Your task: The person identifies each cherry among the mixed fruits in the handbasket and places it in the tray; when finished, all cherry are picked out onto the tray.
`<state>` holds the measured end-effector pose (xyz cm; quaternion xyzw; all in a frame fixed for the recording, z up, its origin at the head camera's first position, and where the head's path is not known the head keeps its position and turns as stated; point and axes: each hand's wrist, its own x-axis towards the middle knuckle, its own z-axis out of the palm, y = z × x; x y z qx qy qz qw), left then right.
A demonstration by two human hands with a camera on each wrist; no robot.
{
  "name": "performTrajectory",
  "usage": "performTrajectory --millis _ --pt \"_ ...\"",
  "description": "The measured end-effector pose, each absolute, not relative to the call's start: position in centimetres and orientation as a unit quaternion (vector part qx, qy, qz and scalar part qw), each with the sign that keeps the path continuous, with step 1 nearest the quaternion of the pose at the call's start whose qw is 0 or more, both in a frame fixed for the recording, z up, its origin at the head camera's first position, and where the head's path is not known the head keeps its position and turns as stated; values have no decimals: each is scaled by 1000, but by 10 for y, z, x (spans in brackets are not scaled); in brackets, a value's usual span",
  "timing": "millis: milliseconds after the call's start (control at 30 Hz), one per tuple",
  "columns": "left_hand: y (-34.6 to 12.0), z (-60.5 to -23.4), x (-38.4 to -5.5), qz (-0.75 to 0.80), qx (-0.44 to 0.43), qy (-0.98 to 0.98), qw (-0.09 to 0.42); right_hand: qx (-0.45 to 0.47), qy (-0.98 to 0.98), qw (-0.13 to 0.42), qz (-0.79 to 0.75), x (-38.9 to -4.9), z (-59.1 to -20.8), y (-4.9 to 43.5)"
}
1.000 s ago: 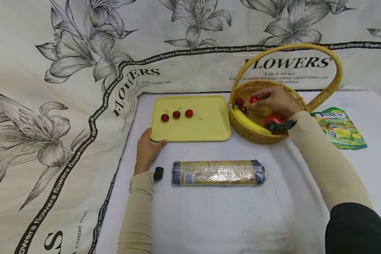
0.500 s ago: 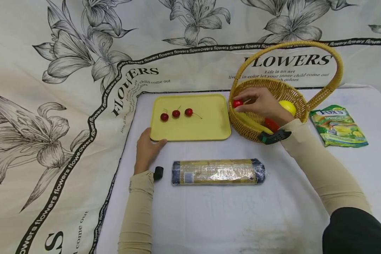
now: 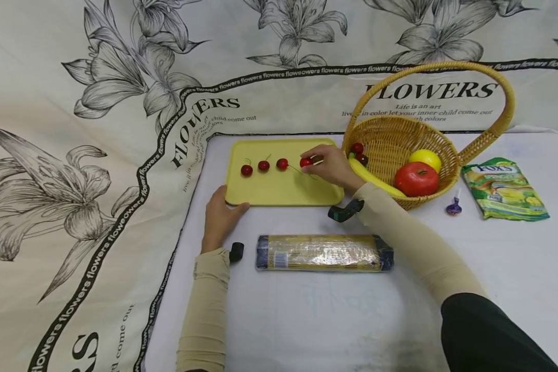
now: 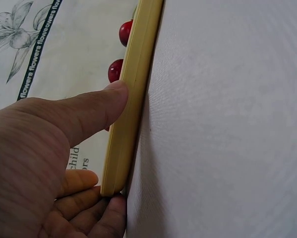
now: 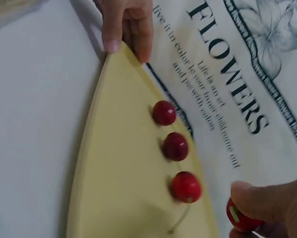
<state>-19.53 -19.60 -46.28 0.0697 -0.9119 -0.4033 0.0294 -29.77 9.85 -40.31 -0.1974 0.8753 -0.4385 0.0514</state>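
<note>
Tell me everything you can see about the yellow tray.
The yellow tray is a shallow rectangle with rounded corners and a low rim, smooth and plastic-looking. It lies on the white table, left of the wicker basket. Three cherries sit on it in a row. The left hand holds its near left corner; the right hand holds another cherry over its right part.
</note>
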Motion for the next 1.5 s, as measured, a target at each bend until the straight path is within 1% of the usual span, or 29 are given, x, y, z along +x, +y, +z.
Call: performTrajectory --millis 133,233,367,533,667,733,833,900,1000,1067,1167,1233,1300,1400,1500 --pt "-196 -464 -196 -404 71 -912 30 -141 884 61 -441 -310 -421 87" --pt "-196 -465 -196 -405 72 -911 25 -119 898 54 -420 -318 -433 84" --pt "-197 -465 -196 -404 72 -912 22 -108 905 46 -408 -324 -442 82" --pt "-197 -465 -197 -405 70 -911 29 -114 903 53 -411 -325 -443 82" --pt "-196 -465 -196 -408 71 -910 25 -159 899 53 -404 -314 -432 88" --pt "-195 -465 -195 -407 71 -910 21 -204 887 51 -410 -305 -419 94" --pt "-195 -463 -194 -406 71 -911 20 -262 838 53 -476 -291 -397 108" --pt "-195 -462 -194 -405 72 -911 22 -290 793 36 -535 -286 -382 121" --pt "-197 -461 -195 -405 73 -911 23 -282 721 11 -633 -289 -366 146" --pt "-197 -461 -196 -403 71 -912 24 -251 695 -15 -674 -297 -361 167" --pt "-198 -460 -196 -400 72 -913 19 -172 716 -28 -677 -311 -360 195" --pt "-199 -459 -195 -400 72 -914 20 -112 771 -16 -626 -323 -365 209" --pt "-199 -458 -194 -402 74 -912 21 -73 836 13 -543 -334 -370 217" --pt "-197 -459 -194 -410 73 -909 24 -52 894 68 -440 -347 -380 224" --pt "-197 -461 -196 -410 74 -909 23 -56 906 105 -407 -356 -390 224"
